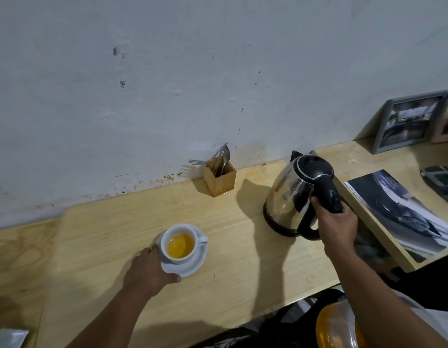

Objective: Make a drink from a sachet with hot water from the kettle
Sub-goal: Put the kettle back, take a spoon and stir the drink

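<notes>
— How are the kettle [292, 197] and table [132, 222] finished?
— Polished, mirror-like metal is seen on the kettle body, with glossy black plastic on lid and handle; pale, matt wood grain is shown by the table.
— And the cup [179, 243]?
— Smooth, glazed white ceramic.

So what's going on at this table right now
A person is making a hot drink. Their right hand grips the handle of a steel kettle that stands upright on the wooden table. Their left hand steadies the saucer under a white cup, which already holds yellow liquid. A wooden box of cutlery stands by the wall.
</notes>
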